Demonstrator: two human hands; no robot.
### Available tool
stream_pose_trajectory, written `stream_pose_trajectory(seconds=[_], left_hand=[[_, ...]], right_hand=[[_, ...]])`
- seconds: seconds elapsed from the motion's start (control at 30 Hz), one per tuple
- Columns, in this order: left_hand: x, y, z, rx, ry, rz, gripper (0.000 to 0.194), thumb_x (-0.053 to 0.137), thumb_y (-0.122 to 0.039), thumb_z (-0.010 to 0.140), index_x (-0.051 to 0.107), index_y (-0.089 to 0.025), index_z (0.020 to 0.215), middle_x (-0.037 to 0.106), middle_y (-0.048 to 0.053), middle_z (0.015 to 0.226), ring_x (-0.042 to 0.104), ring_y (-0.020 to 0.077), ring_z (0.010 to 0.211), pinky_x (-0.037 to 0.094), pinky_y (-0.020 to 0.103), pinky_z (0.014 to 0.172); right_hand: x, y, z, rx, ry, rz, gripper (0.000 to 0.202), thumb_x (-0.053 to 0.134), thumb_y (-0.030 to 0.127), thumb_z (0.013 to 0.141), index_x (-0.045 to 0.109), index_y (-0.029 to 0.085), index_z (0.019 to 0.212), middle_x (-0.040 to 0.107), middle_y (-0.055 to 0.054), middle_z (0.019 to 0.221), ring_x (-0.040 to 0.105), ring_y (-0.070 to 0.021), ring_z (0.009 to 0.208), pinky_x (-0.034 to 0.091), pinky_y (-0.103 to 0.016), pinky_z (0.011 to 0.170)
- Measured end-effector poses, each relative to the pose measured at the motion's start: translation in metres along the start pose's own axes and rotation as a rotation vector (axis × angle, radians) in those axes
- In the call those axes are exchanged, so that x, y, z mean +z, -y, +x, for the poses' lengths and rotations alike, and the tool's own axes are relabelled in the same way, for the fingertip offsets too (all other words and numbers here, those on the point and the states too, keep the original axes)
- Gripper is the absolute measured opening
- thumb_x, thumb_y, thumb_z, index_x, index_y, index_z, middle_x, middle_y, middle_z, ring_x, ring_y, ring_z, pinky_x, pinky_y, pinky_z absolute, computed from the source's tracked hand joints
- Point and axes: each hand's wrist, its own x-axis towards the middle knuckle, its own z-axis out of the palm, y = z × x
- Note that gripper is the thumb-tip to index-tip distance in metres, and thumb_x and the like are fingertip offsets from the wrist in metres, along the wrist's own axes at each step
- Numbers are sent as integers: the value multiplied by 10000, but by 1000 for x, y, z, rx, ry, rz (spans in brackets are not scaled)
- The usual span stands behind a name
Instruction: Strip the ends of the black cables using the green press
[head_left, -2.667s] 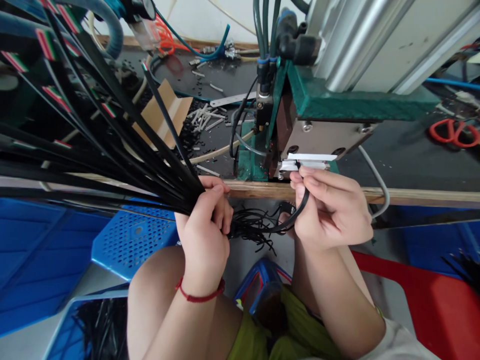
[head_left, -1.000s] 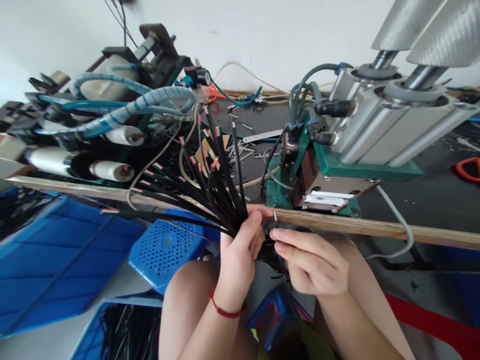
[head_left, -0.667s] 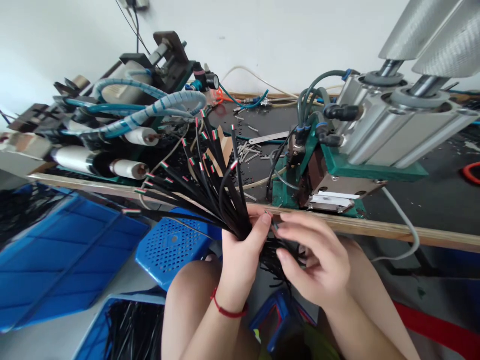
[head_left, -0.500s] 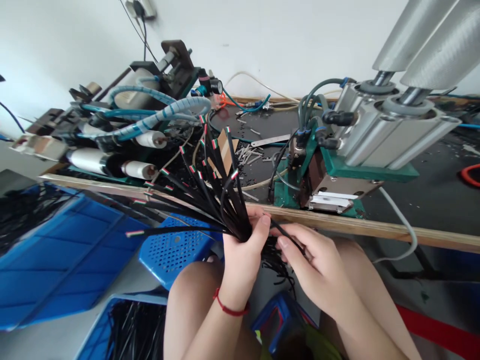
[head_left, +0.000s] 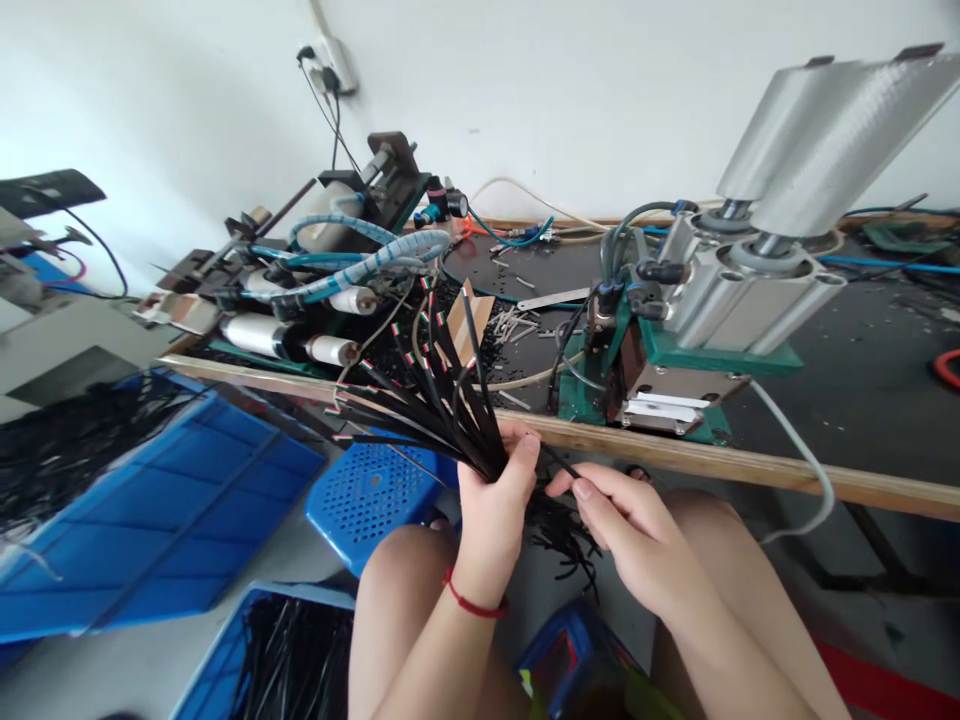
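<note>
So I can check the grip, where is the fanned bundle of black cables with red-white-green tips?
In the head view, the bundle is left of centre, gripped in the left hand, its tips near the folded tan cardboard.

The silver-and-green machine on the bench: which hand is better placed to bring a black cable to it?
Probably the right hand: it pinches a single black cable and looks nearer the silver-and-green machine. The left hand is occupied, wrapped around a bundle of cables.
</note>
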Motion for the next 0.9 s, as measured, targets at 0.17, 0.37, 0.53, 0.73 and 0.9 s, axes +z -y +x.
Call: stream_pose_trajectory(seconds=[0.17,0.37,0.53,0.73,0.9], left_hand=[[1,-4,-1,-40,24,-66,289,882,-453,924,753,-195,904,336,-114,493,238,64,409,211,219,422],[-6,-8,-7,-63,97,-90,358,860,-511,933,791,-175,830,289,-96,471,231,70,416,199,238,439],[-11,-13,-14,-61,88,-86,354,947,-500,842,815,-182,926,507,-38,594,316,72,467,211,224,438],[-18,-20,-14,-36,60,-90,414,1001,-461,733,805,-186,972,657,-9,669,352,68,446,249,216,402],[-30,-17,-13,-23,94,-89,404,1003,-494,727,781,-167,814,620,-4,580,547,132,505,460,240,494]], right_hand=[[10,-3,-2,-77,-82,43,588,568,727,1099,800,191,1033,315,81,578,281,-111,488,192,-264,466],[18,12,11,-331,-252,190,404,624,572,1133,832,227,1167,414,67,623,390,-116,539,327,-252,502],[35,45,36,-468,-198,103,382,603,523,1150,847,232,1193,638,14,695,621,-154,653,552,-271,636],[53,54,53,-610,-279,-132,353,613,509,1130,878,277,1112,831,-93,1128,755,-263,1125,625,-415,1033],[60,46,47,-564,-331,-146,343,605,505,1132,866,286,1169,801,-71,1074,746,-240,983,621,-364,897]])
